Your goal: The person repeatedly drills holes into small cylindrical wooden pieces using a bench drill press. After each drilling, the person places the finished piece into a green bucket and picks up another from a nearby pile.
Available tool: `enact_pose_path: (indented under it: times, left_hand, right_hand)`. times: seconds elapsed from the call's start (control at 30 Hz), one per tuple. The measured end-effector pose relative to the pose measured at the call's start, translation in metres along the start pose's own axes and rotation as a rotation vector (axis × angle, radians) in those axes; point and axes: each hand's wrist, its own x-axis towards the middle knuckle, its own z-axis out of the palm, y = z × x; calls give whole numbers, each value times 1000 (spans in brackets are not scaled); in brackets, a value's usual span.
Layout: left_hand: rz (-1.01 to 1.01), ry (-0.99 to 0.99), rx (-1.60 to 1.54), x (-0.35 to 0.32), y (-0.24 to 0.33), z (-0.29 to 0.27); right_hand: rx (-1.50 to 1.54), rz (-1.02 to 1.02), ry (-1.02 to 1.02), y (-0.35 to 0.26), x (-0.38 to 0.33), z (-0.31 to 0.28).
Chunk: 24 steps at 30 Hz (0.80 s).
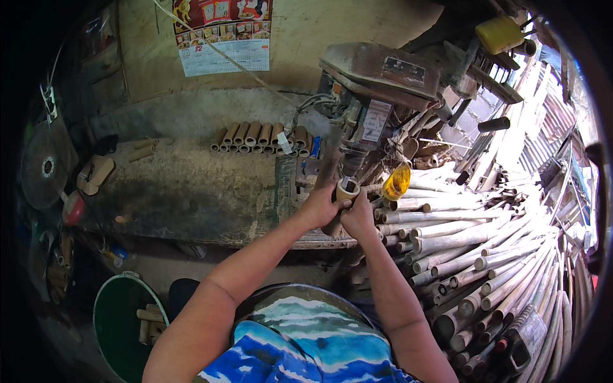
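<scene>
A short bamboo tube (345, 191) stands upright under the spindle of a rusty drill press (377, 83). My left hand (319, 207) wraps around the tube from the left. On the tube's right side, my right hand (359, 217) grips it lower down. Both hands hold the same tube at the front edge of a dusty workbench (191, 191). The tube's open top faces the drill bit just above it.
A row of cut bamboo tubes (258, 137) lies at the back of the bench. Long bamboo poles (485, 255) are stacked on the right. A yellow lamp (396, 182) sits beside the press. A green bucket (121, 319) with bamboo pieces stands at lower left. A round saw blade (43, 167) hangs on the left.
</scene>
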Motion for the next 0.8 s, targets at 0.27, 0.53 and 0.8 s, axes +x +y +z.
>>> enact_pose_path:
  times: [0.27, 0.53, 0.8]
  left_hand:
    - [-83, -37, -124, -21, 0, -4]
    - [-144, 33, -97, -31, -8, -16]
    - [-128, 87, -41, -24, 6, -22]
  right_hand:
    - [116, -115, -18, -22, -18, -8]
    - [10, 92, -119, -48, -15, 1]
    - [8, 79, -103, -45, -1, 4]
